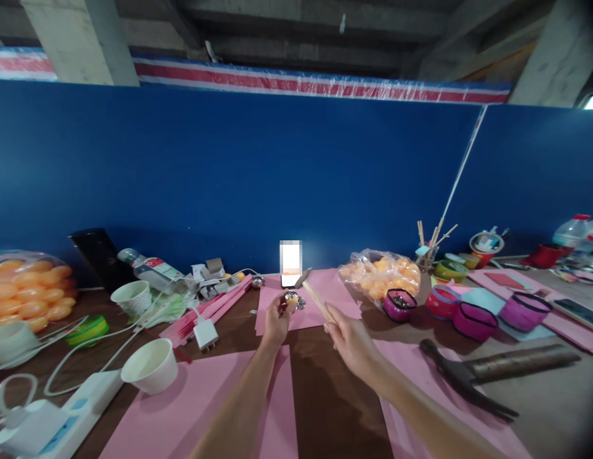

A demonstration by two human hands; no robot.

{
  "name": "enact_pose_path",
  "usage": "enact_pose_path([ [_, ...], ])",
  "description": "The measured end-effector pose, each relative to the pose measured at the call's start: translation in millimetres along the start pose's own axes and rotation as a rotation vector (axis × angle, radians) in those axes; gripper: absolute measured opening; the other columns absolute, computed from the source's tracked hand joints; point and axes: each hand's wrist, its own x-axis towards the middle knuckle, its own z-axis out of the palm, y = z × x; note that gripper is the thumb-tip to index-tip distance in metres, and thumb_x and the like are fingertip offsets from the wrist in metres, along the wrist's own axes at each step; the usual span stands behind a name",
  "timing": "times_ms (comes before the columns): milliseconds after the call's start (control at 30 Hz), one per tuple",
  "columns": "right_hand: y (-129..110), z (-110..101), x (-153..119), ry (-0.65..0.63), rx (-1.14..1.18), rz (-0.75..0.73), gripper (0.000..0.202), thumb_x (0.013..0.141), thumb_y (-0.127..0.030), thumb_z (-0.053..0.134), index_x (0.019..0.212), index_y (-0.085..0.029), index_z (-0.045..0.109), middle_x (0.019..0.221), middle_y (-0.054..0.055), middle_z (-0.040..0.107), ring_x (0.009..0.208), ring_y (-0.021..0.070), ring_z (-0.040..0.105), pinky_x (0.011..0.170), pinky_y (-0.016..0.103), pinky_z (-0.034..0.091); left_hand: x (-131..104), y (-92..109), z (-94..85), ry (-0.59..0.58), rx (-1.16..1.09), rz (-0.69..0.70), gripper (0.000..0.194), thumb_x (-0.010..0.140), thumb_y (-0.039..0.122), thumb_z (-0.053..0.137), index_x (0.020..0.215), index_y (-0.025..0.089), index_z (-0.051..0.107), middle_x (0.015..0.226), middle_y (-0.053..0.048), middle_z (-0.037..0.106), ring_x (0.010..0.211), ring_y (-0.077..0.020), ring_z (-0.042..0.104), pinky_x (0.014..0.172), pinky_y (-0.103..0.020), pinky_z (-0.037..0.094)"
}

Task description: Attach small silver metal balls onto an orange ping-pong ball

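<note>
The fingers of my left hand (pixel 276 320) are closed round a small orange ball with shiny silver pieces (pixel 291 298) on it. My right hand (pixel 348 335) grips the pale wooden handle of a tool with a dark flat head (pixel 315 299). The head points up and left, a little above and apart from the ball. Its exact kind is too small to tell. Both hands are over a pink paper sheet (pixel 342 284) on the brown table. Behind them a phone with a bright, blurred screen (pixel 291 280) leans against the blue wall.
A bag of orange balls (pixel 380 274) and a purple bowl of silver bits (pixel 399 306) stand right. A claw hammer (pixel 521 363) lies nearer. On the left are paper cups (pixel 150 366), a power strip (pixel 88 405), loose cables and another bag of orange balls (pixel 31 290).
</note>
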Motion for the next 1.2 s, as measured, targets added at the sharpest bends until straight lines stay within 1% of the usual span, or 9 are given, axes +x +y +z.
enact_pose_path([
  [100,-0.5,-1.6,-0.4,-0.043,-0.031,-0.004,0.028,0.085,-0.024,0.033,0.107,-0.018,0.049,0.068,0.001,0.058,0.052,0.0114,0.052,0.052,0.020,0.035,-0.5,1.4,0.2,0.004,0.003,0.006,0.044,0.064,0.028,0.066,0.105,0.015,0.057,0.090,-0.007,0.064,0.071,-0.0124,0.060,0.068,-0.027,0.049],
  [233,1.6,-1.1,0.5,0.014,-0.022,0.003,0.032,0.086,-0.025,0.031,0.114,-0.018,0.044,0.072,0.002,0.059,0.054,0.0118,0.053,0.053,0.021,0.036,-1.4,3.8,0.8,-0.017,-0.016,0.013,0.044,0.065,0.026,0.066,0.106,0.016,0.055,0.093,-0.006,0.063,0.077,-0.0140,0.061,0.071,-0.029,0.049],
  [367,4.6,0.6,0.5,-0.030,-0.029,0.003,0.030,0.085,-0.025,0.033,0.111,-0.019,0.047,0.068,0.001,0.058,0.052,0.0116,0.052,0.053,0.022,0.036,-1.7,4.0,1.1,-0.055,-0.021,0.052,0.041,0.062,0.023,0.067,0.101,0.016,0.056,0.092,-0.006,0.062,0.081,-0.0162,0.061,0.073,-0.031,0.049],
  [533,4.7,0.8,-1.2,0.014,-0.029,0.004,0.031,0.086,-0.025,0.031,0.114,-0.018,0.044,0.072,0.002,0.059,0.055,0.0118,0.053,0.054,0.021,0.036,-1.1,3.5,1.3,-0.059,-0.020,0.068,0.042,0.060,0.023,0.069,0.099,0.016,0.056,0.096,-0.008,0.062,0.083,-0.0181,0.061,0.074,-0.032,0.049],
  [667,2.7,0.2,-0.6,-0.039,-0.048,-0.001,0.028,0.085,-0.024,0.033,0.108,-0.019,0.048,0.067,0.000,0.057,0.052,0.0113,0.052,0.052,0.020,0.034,-1.3,4.6,1.1,-0.032,-0.036,0.023,0.042,0.060,0.027,0.069,0.098,0.015,0.057,0.091,-0.007,0.064,0.076,-0.0158,0.062,0.071,-0.030,0.050],
  [800,1.4,0.9,0.2,0.019,-0.041,-0.010,0.031,0.085,-0.023,0.032,0.113,-0.019,0.045,0.069,0.001,0.058,0.054,0.0120,0.052,0.052,0.020,0.035,-2.1,5.2,-0.4,-0.022,-0.050,-0.014,0.044,0.062,0.031,0.067,0.102,0.014,0.056,0.091,-0.008,0.064,0.073,-0.0146,0.061,0.068,-0.030,0.050],
  [900,1.1,1.7,0.6,0.003,-0.048,-0.020,0.029,0.084,-0.023,0.034,0.109,-0.019,0.048,0.068,0.001,0.058,0.052,0.0117,0.052,0.050,0.020,0.034,-3.3,7.2,-0.4,-0.029,-0.053,-0.028,0.043,0.063,0.032,0.067,0.101,0.014,0.058,0.087,-0.007,0.064,0.069,-0.0135,0.061,0.067,-0.029,0.051],
  [1033,1.1,-0.2,1.9,0.021,-0.006,-0.019,0.031,0.086,-0.024,0.031,0.113,-0.019,0.046,0.071,0.001,0.059,0.053,0.0117,0.053,0.052,0.021,0.036,-5.0,12.5,0.9,-0.017,-0.091,-0.073,0.049,0.063,0.035,0.067,0.106,0.013,0.056,0.082,-0.007,0.064,0.066,-0.0132,0.061,0.066,-0.030,0.051],
  [1200,3.5,-0.1,1.4,0.000,0.016,-0.015,0.031,0.086,-0.026,0.032,0.113,-0.019,0.045,0.071,0.001,0.058,0.055,0.0122,0.053,0.053,0.021,0.038,-6.0,16.0,0.6,-0.009,-0.081,-0.080,0.047,0.064,0.033,0.067,0.106,0.014,0.057,0.087,-0.007,0.064,0.070,-0.0128,0.062,0.070,-0.030,0.051],
])
